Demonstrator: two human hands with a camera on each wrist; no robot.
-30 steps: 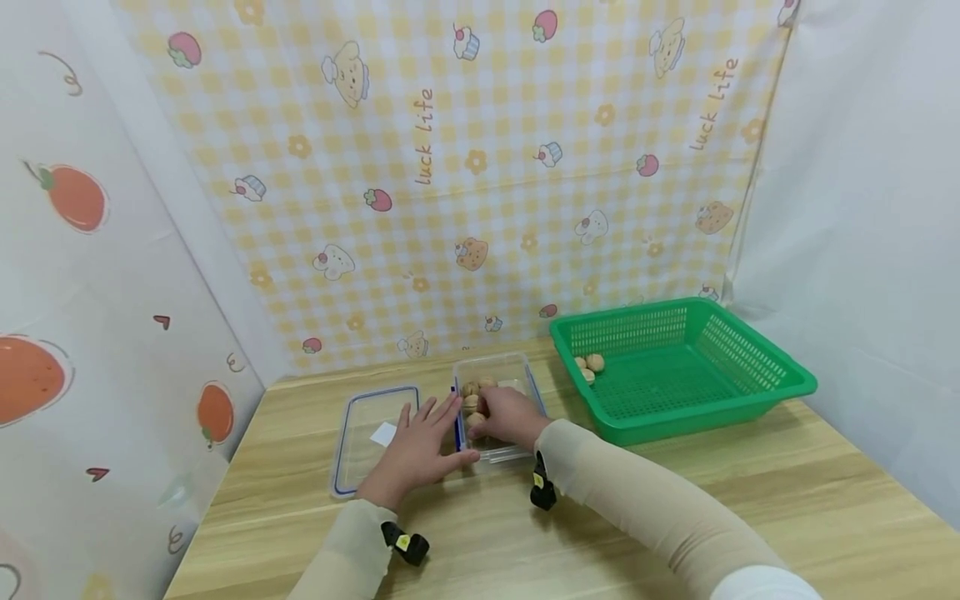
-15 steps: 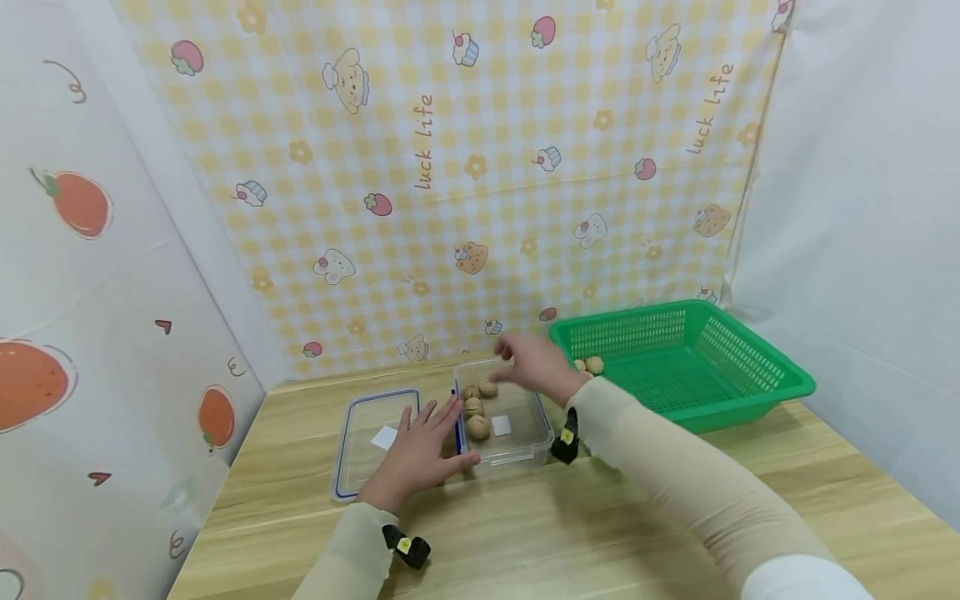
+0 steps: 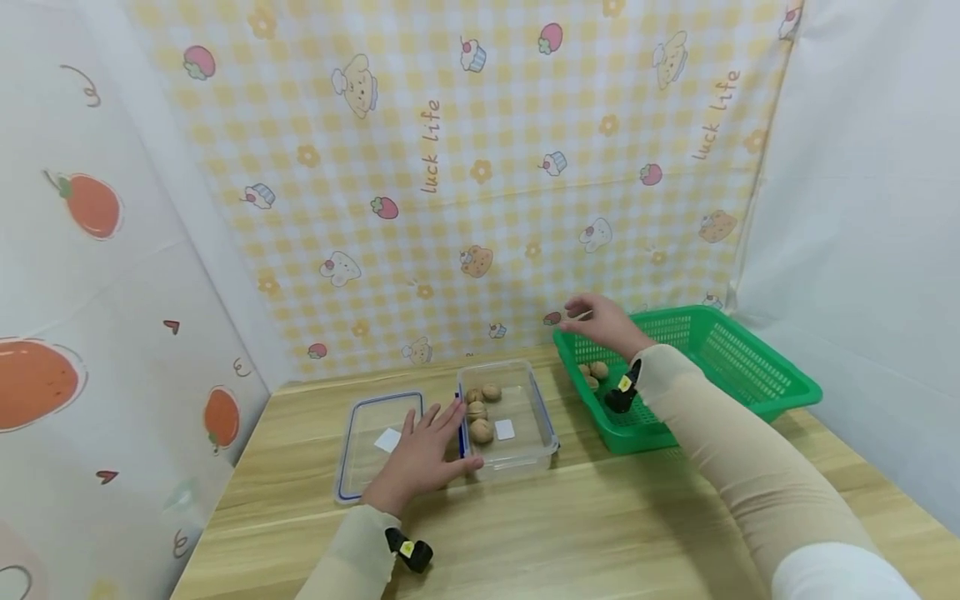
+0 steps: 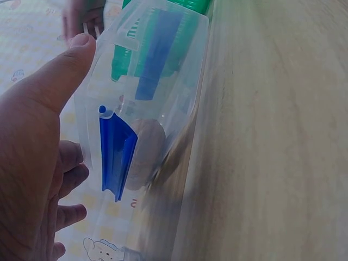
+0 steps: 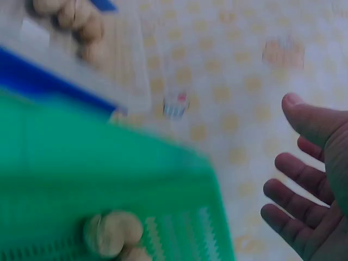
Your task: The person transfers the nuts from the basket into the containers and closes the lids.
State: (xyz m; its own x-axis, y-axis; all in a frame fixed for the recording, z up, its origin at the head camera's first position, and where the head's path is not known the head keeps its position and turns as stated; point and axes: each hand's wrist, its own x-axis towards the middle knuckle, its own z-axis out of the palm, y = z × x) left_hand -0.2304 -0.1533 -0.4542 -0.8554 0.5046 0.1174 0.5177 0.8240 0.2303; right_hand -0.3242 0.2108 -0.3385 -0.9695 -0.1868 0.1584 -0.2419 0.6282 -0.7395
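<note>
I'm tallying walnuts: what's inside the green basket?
Three walnuts show inside the green basket, at its left end. The right sleeve and wrist camera cover part of its floor; anything there is hidden.

Head view is coming in bright and mostly crisp; light is falling soft and even. A faint, soft-edged shadow is lying on the table (image 3: pixel 540 533) beside the right sleeve (image 3: pixel 750 475). Left wrist view is running dim and greyish: clear box (image 4: pixel 185 81) is looking hazy, right hand (image 4: pixel 84 19) is smearing up top. Right wrist view is also running dim; basket (image 5: pixel 98 138), walnuts (image 5: pixel 114 231) and cloth (image 5: pixel 217 81) print are blurring.
</note>
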